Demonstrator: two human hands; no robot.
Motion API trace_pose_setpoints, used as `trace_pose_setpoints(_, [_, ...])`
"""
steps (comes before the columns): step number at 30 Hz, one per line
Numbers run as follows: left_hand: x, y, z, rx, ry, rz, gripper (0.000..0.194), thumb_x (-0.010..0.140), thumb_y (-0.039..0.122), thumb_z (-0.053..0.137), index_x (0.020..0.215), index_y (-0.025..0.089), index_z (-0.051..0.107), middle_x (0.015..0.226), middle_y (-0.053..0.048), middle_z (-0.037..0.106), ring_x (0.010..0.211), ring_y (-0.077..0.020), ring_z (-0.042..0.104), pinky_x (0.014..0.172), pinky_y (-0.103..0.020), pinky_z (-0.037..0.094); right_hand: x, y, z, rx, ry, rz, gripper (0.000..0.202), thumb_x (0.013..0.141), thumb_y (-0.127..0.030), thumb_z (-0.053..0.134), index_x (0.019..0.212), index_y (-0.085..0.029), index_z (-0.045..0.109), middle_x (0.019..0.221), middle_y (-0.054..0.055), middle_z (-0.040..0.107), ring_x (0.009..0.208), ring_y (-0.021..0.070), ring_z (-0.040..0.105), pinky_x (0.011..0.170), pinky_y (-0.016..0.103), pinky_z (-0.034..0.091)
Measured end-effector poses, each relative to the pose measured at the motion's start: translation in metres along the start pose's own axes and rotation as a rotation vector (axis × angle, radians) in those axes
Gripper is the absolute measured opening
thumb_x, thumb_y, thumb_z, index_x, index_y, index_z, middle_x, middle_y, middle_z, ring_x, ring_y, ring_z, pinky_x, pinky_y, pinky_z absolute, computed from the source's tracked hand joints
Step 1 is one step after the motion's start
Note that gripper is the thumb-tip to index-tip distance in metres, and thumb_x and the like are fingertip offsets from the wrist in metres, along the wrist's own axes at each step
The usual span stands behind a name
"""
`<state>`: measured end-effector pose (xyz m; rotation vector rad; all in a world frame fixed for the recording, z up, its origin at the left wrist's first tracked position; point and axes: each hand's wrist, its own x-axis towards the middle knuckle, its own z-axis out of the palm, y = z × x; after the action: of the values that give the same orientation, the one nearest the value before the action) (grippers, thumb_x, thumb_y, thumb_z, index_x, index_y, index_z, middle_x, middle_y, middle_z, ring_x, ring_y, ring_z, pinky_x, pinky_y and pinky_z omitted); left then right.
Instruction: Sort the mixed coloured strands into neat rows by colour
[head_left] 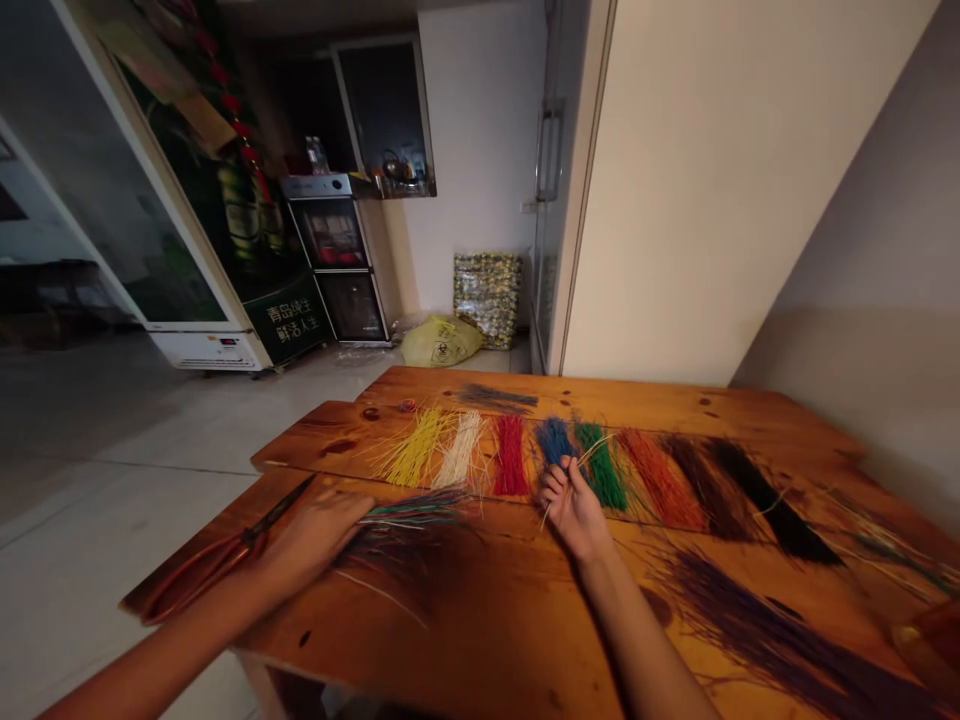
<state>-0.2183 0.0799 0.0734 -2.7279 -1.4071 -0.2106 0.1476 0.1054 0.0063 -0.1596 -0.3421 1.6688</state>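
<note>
My left hand (334, 522) is closed on one end of a bundle of thin coloured strands (420, 508), green ones among them, low over the table. Darker strands (397, 555) spread beneath it. My right hand (574, 508) pinches a few pale straw-like strands (598, 450) that stick out past the fingers. Just behind that hand lies the blue bundle (553, 436), with the green bundle (602, 470) to its right. Red (510, 455), white (460, 448) and yellow (417, 442) bundles lie in a row to the left.
Large scissors (225, 562) rest at the table's left edge. Orange (664, 480), brown (709, 490) and black (776, 500) bundles continue the row rightward. A purple bundle (780, 640) lies front right, grey strands (496, 398) at the back. Beyond the wooden table (480, 640) stands a cabinet (345, 260).
</note>
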Motion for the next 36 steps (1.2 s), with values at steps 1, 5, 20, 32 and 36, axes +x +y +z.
trace_pose_setpoints(1, [0.000,-0.012,0.004,0.057,-0.028,0.012,0.024,0.086,0.021,0.038,0.093,0.019,0.061,0.095,-0.007,0.065,0.087,-0.0219,0.058,0.080,-0.034,0.040,0.000,0.001,0.000,-0.001,-0.001,0.006,0.012,0.085,-0.030,0.056,0.080,-0.021,0.050,0.058,-0.008,0.037,0.048,0.0038,0.039,0.045,0.014,0.037])
trace_pose_setpoints(5, [-0.002,-0.047,0.025,0.247,-0.122,0.002,0.035,0.082,0.008,0.036,0.104,0.021,0.062,0.107,-0.010,0.062,0.096,-0.0239,0.057,0.086,-0.039,0.036,-0.002,0.004,0.003,-0.055,-0.034,0.035,0.013,0.084,-0.030,0.058,0.080,-0.020,0.050,0.051,-0.011,0.027,0.039,0.0024,0.028,0.040,0.011,0.032])
trace_pose_setpoints(20, [0.008,-0.006,-0.032,0.210,-0.198,-0.135,0.054,0.064,-0.003,0.040,0.109,0.018,0.062,0.125,-0.014,0.053,0.112,-0.0340,0.046,0.091,-0.051,0.032,-0.006,0.015,0.013,-0.476,-0.034,0.051,0.025,0.079,-0.041,0.061,0.084,-0.018,0.054,0.048,-0.011,0.040,0.031,0.0000,0.016,0.030,0.013,0.013])
trace_pose_setpoints(32, [0.121,0.175,0.053,-1.607,0.277,-0.330,0.031,0.078,0.035,0.052,0.095,0.012,0.064,0.098,-0.010,0.068,0.100,-0.0220,0.059,0.090,-0.034,0.043,-0.018,0.036,0.015,-0.789,-0.112,0.238,0.034,0.078,-0.050,0.056,0.073,-0.017,0.051,0.035,-0.008,0.046,0.023,0.0030,0.026,0.026,0.014,0.017])
trace_pose_setpoints(36, [0.119,0.180,0.065,-1.639,0.385,-0.348,0.028,0.075,0.035,0.057,0.090,0.013,0.067,0.091,-0.009,0.069,0.091,-0.0207,0.062,0.087,-0.033,0.045,-0.017,0.038,0.010,-0.852,-0.162,0.407,0.036,0.078,-0.050,0.056,0.068,-0.015,0.053,0.041,-0.002,0.056,0.023,0.0045,0.037,0.024,0.014,0.021])
